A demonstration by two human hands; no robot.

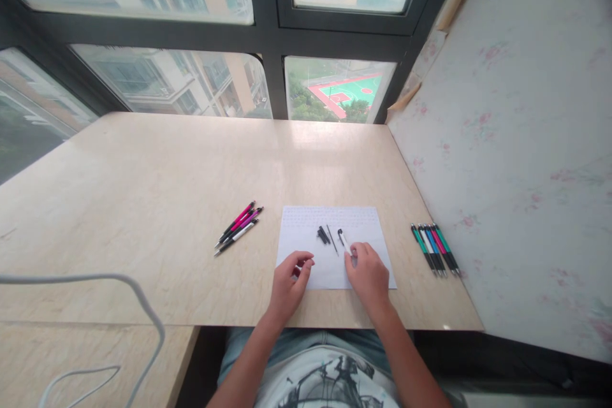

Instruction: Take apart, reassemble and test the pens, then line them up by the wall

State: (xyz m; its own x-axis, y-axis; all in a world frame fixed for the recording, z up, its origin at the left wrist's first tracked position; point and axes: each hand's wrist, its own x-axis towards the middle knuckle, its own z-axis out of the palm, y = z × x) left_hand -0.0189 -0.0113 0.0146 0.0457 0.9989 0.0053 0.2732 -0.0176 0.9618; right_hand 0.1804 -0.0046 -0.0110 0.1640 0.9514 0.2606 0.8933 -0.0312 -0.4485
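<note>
A white sheet of paper [315,229] lies on the beige table [167,191] in front of me. On it rest small black pen parts [324,235], a thin dark refill [332,239] and a white pen barrel with a black tip [343,239]. My right hand [367,273] rests on the paper, its fingers pinched on the near end of that barrel. My left hand [289,284] sits at the paper's left edge, fingers curled in a pinch; what it holds is too small to make out.
Several pink, purple and white pens [238,227] lie left of the paper. Several green, blue and pink pens [435,248] lie in a row at the right, near a floral-papered wall [516,140]. A grey cable [119,306] loops at the near left. Windows stand behind the table.
</note>
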